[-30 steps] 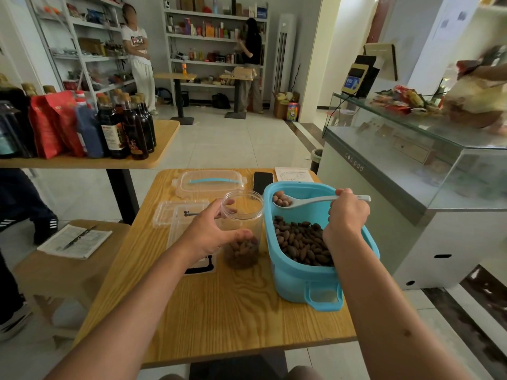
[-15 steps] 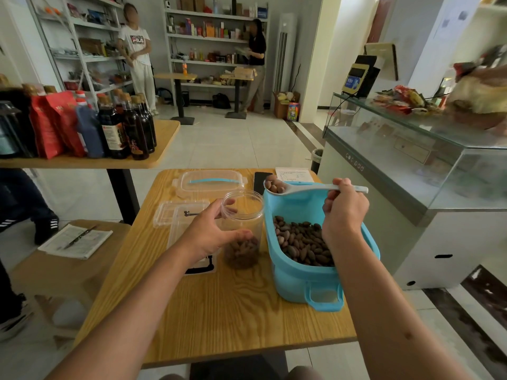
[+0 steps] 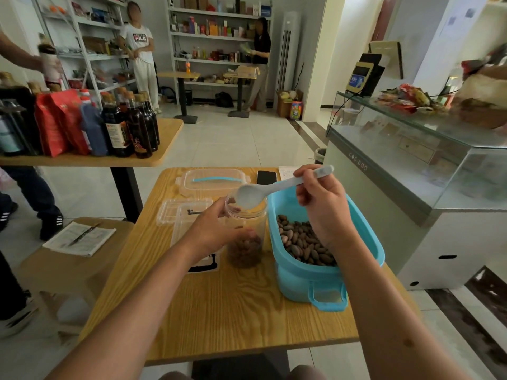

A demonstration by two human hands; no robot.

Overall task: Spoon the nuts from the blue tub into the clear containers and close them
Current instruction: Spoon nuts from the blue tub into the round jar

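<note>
Head view: the right hand [image 3: 321, 198] grips the handle of a pale spoon [image 3: 263, 191], whose bowl is tipped over the open mouth of a clear jar [image 3: 247, 234]. The left hand [image 3: 216, 231] wraps around the jar's side, steadying it on the worktop [image 3: 247, 311]. The jar touches or sits just beside the blue tub [image 3: 315, 281] and holds a shallow layer of nuts; many more nuts [image 3: 301, 242] lie in the tub.

Risks, as I judge them: the jar mouth is narrow next to the spoon's bowl, so a tip off centre could scatter nuts onto the worktop or floor. A loose left-hand grip could let the spoon knock the jar over. No jar lid is plainly visible, only a flat lid [image 3: 212, 180] and a clear box [image 3: 186, 212] behind, so closing may stall.
</note>
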